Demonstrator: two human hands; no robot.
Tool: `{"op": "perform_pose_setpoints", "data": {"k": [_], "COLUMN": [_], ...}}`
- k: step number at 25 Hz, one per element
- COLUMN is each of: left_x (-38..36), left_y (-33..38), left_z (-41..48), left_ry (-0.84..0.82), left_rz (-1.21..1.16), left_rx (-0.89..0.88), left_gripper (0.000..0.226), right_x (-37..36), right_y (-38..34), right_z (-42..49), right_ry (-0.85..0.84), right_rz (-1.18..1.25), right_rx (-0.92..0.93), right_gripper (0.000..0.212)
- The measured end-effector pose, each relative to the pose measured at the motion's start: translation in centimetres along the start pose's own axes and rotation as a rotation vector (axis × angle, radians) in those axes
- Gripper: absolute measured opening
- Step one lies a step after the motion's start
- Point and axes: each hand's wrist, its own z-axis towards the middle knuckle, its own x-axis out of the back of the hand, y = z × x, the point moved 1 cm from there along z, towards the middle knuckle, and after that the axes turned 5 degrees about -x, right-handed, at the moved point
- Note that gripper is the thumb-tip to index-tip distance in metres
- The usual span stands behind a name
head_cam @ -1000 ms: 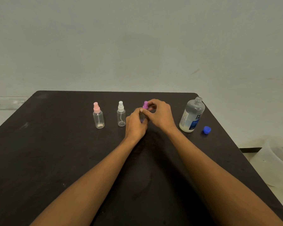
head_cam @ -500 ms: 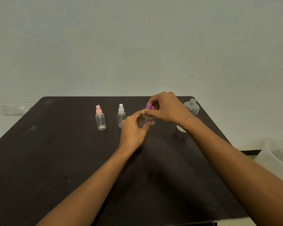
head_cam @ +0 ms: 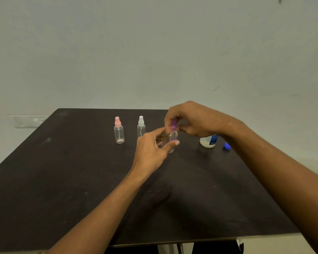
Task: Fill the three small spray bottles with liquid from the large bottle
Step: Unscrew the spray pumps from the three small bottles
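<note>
Steadying the upright clear plastic spray bottle (head_cam: pixel 172 139), the left hand (head_cam: pixel 151 151) grips its body; the right hand (head_cam: pixel 193 120), at twelve o'clock, pinches its purple plastic cap (head_cam: pixel 173 125).

We see 2 bare forearms extend from the lower edge of the head view and meet over the middle. The left hand (head_cam: pixel 151 150) enters from the lower left, palm turned inward, its thumb and curled fingers holding the body of the small bottle (head_cam: pixel 172 138). The right hand (head_cam: pixel 193 120) arches in from the right, wrist bent downward and knuckles up, its bunched fingertips pinching the purple cap (head_cam: pixel 173 124) from above. The right forearm lies higher in the frame and nearer to us than the left. The 2 hands sit just beside each other, right above left.
</note>
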Motion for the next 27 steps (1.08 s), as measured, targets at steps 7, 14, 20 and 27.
{"op": "perform_pose_setpoints", "data": {"k": [7, 14, 20, 27], "left_x": [0.2, 0.3, 0.3, 0.0], "left_y": [0.8, 0.6, 0.4, 0.0], "left_z": [-0.3, -0.6, -1.3, -1.8], "left_ry": [0.032, 0.049, 0.040, 0.055], "left_rz": [0.037, 0.071, 0.065, 0.086], "left_rx": [-0.003, -0.006, 0.007, 0.007], "left_gripper": [0.044, 0.056, 0.045, 0.058], "right_x": [0.5, 0.6, 0.9, -0.1], "right_y": [-0.6, -0.9, -1.2, -1.7], "right_z": [-0.2, 0.1, -0.6, -0.2], "right_ry": [0.111, 0.145, -0.041, 0.137], "right_rz": [0.057, -0.004, 0.038, -0.028], "right_rx": [0.003, -0.137, -0.016, -0.185], "right_gripper": [0.039, 0.026, 0.023, 0.036]}}
